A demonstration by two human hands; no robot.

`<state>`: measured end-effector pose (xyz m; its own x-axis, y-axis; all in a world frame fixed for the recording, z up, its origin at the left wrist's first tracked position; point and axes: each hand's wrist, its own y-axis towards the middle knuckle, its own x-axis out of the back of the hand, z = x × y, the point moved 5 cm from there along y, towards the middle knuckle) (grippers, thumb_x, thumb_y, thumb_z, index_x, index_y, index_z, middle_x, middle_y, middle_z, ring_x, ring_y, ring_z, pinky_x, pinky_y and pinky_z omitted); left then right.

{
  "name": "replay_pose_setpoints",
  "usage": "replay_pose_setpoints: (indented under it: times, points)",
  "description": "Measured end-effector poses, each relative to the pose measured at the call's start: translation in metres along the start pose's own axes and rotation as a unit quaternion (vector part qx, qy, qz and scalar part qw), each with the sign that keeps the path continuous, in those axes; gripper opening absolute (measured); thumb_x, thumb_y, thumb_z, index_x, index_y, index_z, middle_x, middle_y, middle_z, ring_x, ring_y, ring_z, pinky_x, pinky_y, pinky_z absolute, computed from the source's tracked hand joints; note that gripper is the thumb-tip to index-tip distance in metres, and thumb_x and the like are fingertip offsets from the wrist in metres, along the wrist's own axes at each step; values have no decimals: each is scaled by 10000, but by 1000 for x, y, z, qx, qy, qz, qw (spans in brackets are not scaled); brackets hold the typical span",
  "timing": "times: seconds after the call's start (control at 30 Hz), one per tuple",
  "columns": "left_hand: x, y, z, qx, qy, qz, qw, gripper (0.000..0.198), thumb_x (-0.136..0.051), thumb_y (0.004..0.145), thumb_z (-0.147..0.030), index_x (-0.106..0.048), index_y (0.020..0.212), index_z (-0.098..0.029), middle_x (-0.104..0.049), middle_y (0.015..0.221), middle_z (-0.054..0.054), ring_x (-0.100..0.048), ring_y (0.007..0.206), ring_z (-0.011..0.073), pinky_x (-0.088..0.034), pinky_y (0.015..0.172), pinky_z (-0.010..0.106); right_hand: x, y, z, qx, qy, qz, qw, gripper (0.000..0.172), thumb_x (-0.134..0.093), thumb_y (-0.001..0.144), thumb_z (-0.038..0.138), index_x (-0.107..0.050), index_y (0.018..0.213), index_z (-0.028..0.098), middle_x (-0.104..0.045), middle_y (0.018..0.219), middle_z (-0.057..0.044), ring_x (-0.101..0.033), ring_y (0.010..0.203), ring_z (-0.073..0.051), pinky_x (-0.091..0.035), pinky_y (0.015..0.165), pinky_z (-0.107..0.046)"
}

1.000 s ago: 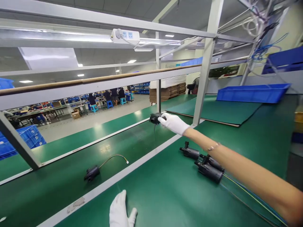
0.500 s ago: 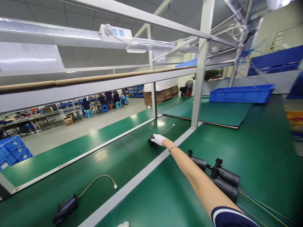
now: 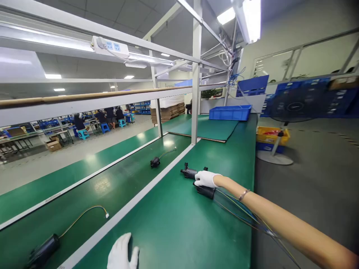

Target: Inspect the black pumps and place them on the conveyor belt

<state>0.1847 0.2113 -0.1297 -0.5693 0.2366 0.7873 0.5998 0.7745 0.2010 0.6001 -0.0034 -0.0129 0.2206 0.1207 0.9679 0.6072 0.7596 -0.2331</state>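
Note:
My right hand (image 3: 206, 179), in a white glove, is closed over a group of black cylindrical motors with wires on the green bench; it covers part of them. One black motor (image 3: 206, 191) shows just below the hand, another (image 3: 189, 172) to its left. My left hand (image 3: 122, 252), gloved too, is at the bottom edge, fingers apart and holding nothing. On the sunken green strip across the metal rail lie a small black motor (image 3: 155, 161) with its wire and a larger black motor (image 3: 45, 250) with a coloured cable ending in a white plug.
A metal post (image 3: 195, 93) rises from the rail (image 3: 140, 198). A blue tray (image 3: 230, 113) sits at the far end of the bench. A fan (image 3: 293, 106) stands on the right; people (image 3: 109, 116) sit far off.
My right hand has left the small motor on the strip and moved right to the motors on the bench. My left hand has come further into view. The view has turned right.

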Motion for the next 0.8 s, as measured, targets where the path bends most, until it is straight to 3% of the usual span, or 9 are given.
replay_pose_setpoints:
  times: [0.1, 0.17, 0.3, 0.43, 0.53, 0.6, 0.63, 0.7, 0.8]
  points:
    - [10, -11, -16, 106, -170, 29, 979, 565, -541, 733, -430, -641, 1184, -104, -601, 1342, 199, -467, 1341, 376, -229, 1206, 547, -4, -21, 33, 34, 11, -29, 999, 191, -635, 971, 318, -666, 1020, 136, -674, 1060, -57, -651, 949, -200, -541, 865, -399]
    - [10, -19, -39, 123, -234, 41, 964, 591, -518, 772, -477, -591, 1235, -117, -572, 1378, 195, -468, 1342, 357, -242, 1198, 545, 2, -34, 66, 61, 27, -60, 996, 177, -640, 965, 312, -667, 975, 137, -673, 1044, -53, -644, 942, -196, -531, 867, -393]
    - [2, -25, -101, 81, -385, 81, 916, 677, -517, 851, -574, -482, 1348, -116, -544, 1422, 193, -519, 1327, 256, -371, 1143, 373, 22, -70, 153, 118, 94, -140, 979, 182, -634, 936, 299, -666, 857, 138, -677, 958, -63, -632, 855, -184, -506, 815, -347]
    - [13, -27, -150, 36, -513, 64, 855, 698, -429, 915, -670, -425, 1408, -177, -549, 1420, 145, -545, 1295, 221, -453, 1058, 338, 45, -116, 239, 197, 187, -183, 945, 193, -625, 876, 326, -678, 770, 174, -701, 869, -70, -648, 812, -205, -485, 723, -291]
    - [39, -35, -160, 43, -684, 58, 726, 667, -512, 867, -719, -557, 1259, -181, -694, 1113, 100, -693, 955, 206, -561, 801, 312, 63, -148, 275, 272, 245, -181, 913, 245, -570, 904, 407, -688, 846, 201, -717, 883, -43, -664, 827, -200, -493, 713, -271]
    - [57, -44, -158, 64, -773, 90, 625, 675, -617, 778, -747, -639, 1098, -154, -698, 876, 49, -674, 684, 146, -522, 580, 231, 72, -165, 283, 320, 284, -175, 887, 329, -488, 948, 473, -687, 921, 212, -720, 888, -31, -665, 820, -189, -499, 716, -268]
    - [65, -49, -157, 70, -795, 112, 592, 690, -635, 743, -768, -657, 1040, -146, -683, 806, 29, -645, 592, 117, -477, 500, 196, 75, -171, 283, 340, 308, -171, 872, 371, -456, 959, 507, -684, 938, 215, -716, 877, -29, -662, 806, -186, -501, 715, -270]
    - [80, -58, -156, 55, -820, 154, 548, 735, -619, 709, -812, -674, 995, -137, -669, 742, 9, -582, 463, 78, -394, 396, 163, 79, -182, 281, 364, 357, -165, 844, 429, -433, 962, 570, -679, 921, 221, -699, 834, -26, -649, 761, -185, -503, 708, -279]
    - [95, -68, -158, -16, -833, 193, 518, 797, -522, 731, -860, -678, 1004, -127, -649, 675, -6, -443, 314, 39, -309, 308, 162, 75, -194, 278, 373, 386, -155, 830, 483, -441, 942, 647, -675, 852, 233, -663, 748, -22, -615, 679, -184, -502, 672, -288]
